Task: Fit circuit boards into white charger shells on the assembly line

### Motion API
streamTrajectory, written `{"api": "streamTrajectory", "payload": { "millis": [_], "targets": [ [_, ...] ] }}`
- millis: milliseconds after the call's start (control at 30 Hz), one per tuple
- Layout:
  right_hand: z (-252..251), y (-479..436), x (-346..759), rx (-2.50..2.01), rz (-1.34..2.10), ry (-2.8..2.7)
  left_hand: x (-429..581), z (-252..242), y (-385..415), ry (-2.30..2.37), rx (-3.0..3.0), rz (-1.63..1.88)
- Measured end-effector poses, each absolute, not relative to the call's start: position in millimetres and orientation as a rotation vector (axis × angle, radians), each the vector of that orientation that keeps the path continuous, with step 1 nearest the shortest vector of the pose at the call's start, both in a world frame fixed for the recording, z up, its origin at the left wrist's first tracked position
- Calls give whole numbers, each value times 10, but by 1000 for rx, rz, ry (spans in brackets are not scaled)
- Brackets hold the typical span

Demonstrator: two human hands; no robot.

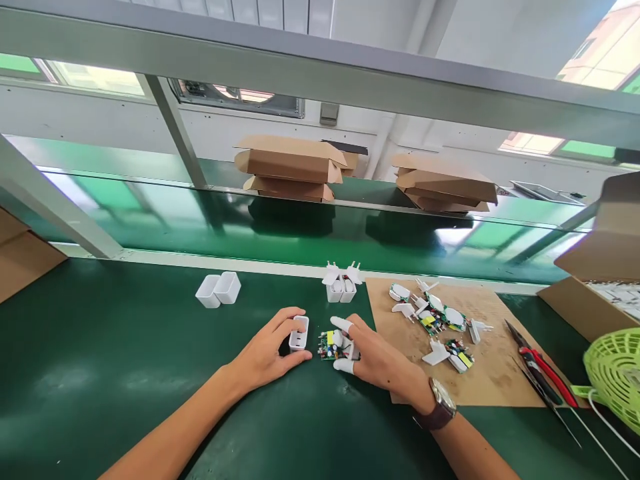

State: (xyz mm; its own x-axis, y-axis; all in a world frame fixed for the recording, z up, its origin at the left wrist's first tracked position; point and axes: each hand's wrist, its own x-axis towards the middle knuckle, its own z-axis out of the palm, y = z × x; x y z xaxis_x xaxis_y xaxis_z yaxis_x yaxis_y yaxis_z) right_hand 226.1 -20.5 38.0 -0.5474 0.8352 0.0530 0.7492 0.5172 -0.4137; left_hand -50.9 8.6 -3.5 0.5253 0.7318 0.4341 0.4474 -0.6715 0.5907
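My left hand [273, 347] has its fingers round a small white plastic housing [299, 337] with slots in its end, on the green tabletop. Just right of it, my right hand [367, 350], with white covers on thumb and a finger, grips a green circuit board [331, 345] with yellow and white parts. The board's left end faces the housing; the two are apart. Behind the hands stand two white housings [341, 288] with pronged plug pieces sticking out of their tops. Two open white housings [219, 289] sit together at the back left.
Several circuit boards with plug pieces lie on a brown cardboard sheet [485, 387] at right. Beyond are red-handled pliers [547, 373], tweezers, a green basket [615, 373] and an open carton [585, 307]. Cardboard boxes [290, 163] rest behind the bench's rear edge; another stands far left.
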Motion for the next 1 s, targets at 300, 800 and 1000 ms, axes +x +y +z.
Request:
{"api": "streamTrajectory", "payload": {
  "millis": [300,800,1000],
  "targets": [
    [405,-199,2259,-1155,453,-2539,-527,-69,100,1056,2256,876],
    [403,-206,2081,-995,195,-2069,-514,0,83,1196,2113,867],
    [381,-205,2122,-956,189,-1949,-498,120,54,1004,2200,606]
  ]
}}
